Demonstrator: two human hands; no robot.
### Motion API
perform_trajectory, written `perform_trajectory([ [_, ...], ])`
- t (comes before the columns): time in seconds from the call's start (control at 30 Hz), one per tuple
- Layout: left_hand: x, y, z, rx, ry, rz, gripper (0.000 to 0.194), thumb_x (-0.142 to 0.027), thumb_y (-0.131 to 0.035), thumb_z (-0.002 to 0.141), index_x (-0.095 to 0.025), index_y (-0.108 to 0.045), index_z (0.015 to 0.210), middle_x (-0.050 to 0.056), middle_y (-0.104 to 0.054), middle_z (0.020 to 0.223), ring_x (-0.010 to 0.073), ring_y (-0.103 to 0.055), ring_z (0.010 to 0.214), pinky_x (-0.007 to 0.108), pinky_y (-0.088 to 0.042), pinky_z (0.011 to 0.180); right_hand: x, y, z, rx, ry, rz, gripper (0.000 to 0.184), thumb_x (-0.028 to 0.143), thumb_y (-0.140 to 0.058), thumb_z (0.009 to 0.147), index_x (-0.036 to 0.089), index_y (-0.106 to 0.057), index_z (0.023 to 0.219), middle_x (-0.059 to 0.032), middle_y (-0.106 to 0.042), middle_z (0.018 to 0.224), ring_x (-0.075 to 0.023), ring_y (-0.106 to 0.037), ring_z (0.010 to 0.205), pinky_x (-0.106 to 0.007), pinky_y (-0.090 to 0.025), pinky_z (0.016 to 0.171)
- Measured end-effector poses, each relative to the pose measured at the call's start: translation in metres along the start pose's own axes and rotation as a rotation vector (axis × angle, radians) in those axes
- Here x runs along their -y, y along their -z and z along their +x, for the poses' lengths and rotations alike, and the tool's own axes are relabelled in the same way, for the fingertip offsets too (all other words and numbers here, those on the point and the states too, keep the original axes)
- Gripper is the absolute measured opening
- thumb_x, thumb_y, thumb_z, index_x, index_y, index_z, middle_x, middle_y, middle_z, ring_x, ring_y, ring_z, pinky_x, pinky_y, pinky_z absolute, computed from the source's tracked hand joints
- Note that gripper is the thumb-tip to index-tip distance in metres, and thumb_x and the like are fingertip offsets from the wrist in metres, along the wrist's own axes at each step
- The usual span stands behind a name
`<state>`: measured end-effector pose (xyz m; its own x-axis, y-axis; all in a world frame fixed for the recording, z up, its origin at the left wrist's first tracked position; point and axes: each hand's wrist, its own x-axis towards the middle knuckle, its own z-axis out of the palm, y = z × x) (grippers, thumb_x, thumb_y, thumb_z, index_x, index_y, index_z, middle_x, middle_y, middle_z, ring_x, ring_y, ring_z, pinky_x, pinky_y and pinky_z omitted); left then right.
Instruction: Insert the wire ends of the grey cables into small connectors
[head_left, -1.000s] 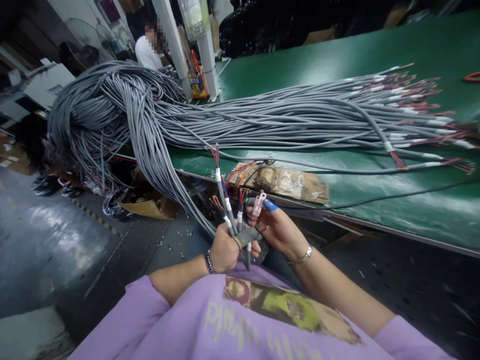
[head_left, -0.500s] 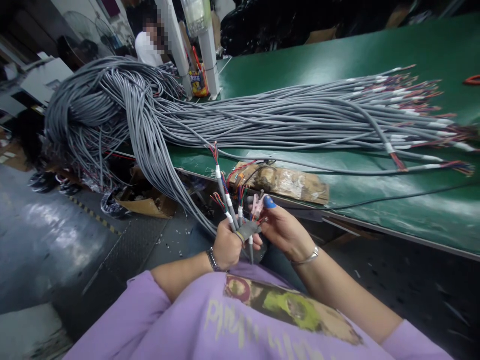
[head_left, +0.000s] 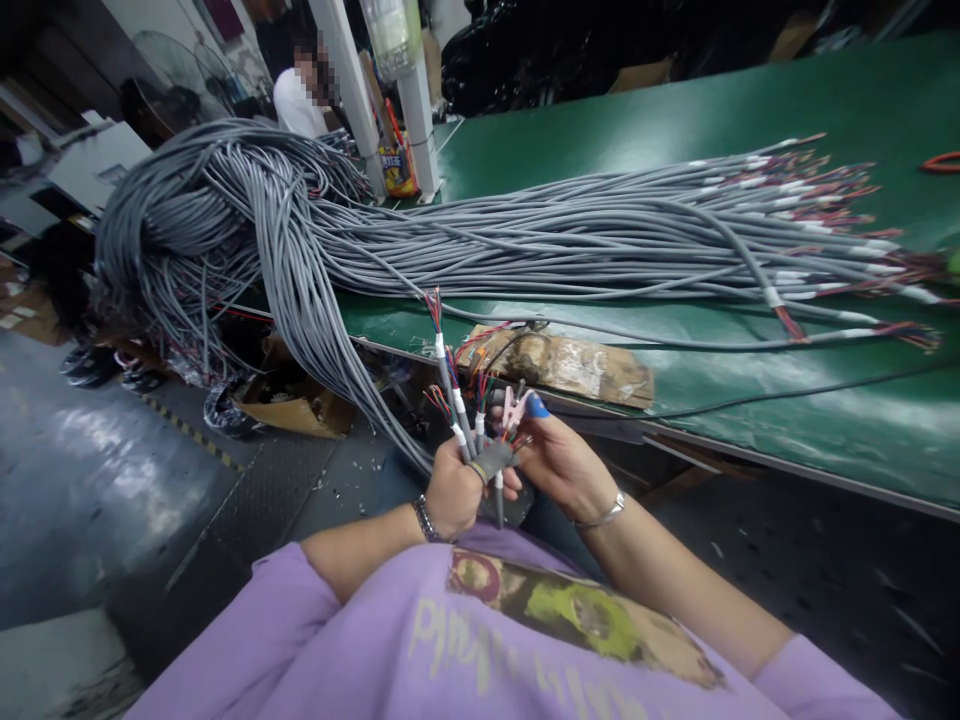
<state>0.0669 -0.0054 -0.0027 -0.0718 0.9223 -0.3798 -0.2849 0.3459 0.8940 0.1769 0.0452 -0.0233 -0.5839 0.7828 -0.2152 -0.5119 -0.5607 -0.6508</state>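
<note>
My left hand (head_left: 448, 492) is closed around several grey cable ends (head_left: 459, 420) that stand upright, each with a white sleeve and coloured stripped wires fanning out on top. My right hand (head_left: 559, 458), its fingertip wrapped in blue tape, pinches a small pink clip (head_left: 511, 408) against the wire tips of one cable. Both hands meet just in front of my chest, below the edge of the green table (head_left: 787, 400).
A big bundle of grey cables (head_left: 570, 235) lies across the green table and spills off its left end in a heap (head_left: 187, 230) to the floor. A taped brown cardboard piece (head_left: 577, 365) sits at the table edge. A person in white sits far back left.
The hands stay together on the cable ends; my right hand's fingers have shifted the pink clip slightly among the wire tips. The view moved slightly.
</note>
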Motion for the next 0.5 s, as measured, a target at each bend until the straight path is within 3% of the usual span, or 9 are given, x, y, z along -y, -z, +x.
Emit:
perform_trajectory([
  [0.13,0.002,0.003,-0.001,-0.005,-0.019,-0.003,0.050,-0.058,-0.078,0.053,-0.015,-0.055,0.062,-0.001,-0.058,0.043,0.0088,-0.049,0.033,0.019,-0.035,0.035,-0.002,0.012,-0.002,-0.004,0.011,0.032,0.046,0.066,-0.060,0.074,0.022,-0.066,0.083,-0.0025,-0.067,0.074,-0.0148,-0.056,0.055,-0.028,-0.046,0.049],
  [0.27,0.009,0.012,-0.003,0.059,-0.025,0.033,0.046,-0.056,-0.077,0.058,-0.015,-0.055,0.063,0.000,-0.061,0.046,0.0109,-0.054,0.037,0.021,-0.043,0.039,0.002,0.022,-0.012,0.040,-0.079,-0.117,0.051,0.067,-0.066,0.067,0.017,-0.066,0.079,-0.0043,-0.066,0.072,-0.0153,-0.058,0.062,-0.029,-0.048,0.058],
  [0.4,0.011,0.017,-0.005,0.104,-0.009,0.112,0.045,-0.054,-0.077,0.059,-0.016,-0.055,0.065,0.000,-0.061,0.048,0.0128,-0.057,0.040,0.022,-0.045,0.042,0.012,0.014,-0.022,-0.007,-0.055,-0.350,0.045,0.057,-0.081,0.056,0.017,-0.064,0.070,0.0002,-0.062,0.064,-0.0116,-0.054,0.057,-0.025,-0.043,0.056],
  [0.5,0.006,0.016,-0.007,0.160,0.035,0.177,0.046,-0.055,-0.079,0.056,-0.016,-0.055,0.062,0.000,-0.059,0.046,0.0139,-0.058,0.042,0.024,-0.047,0.044,0.016,0.004,-0.026,0.011,-0.027,-0.508,0.042,0.055,-0.079,0.060,0.018,-0.061,0.068,0.0021,-0.060,0.056,-0.0110,-0.050,0.050,-0.025,-0.040,0.052],
])
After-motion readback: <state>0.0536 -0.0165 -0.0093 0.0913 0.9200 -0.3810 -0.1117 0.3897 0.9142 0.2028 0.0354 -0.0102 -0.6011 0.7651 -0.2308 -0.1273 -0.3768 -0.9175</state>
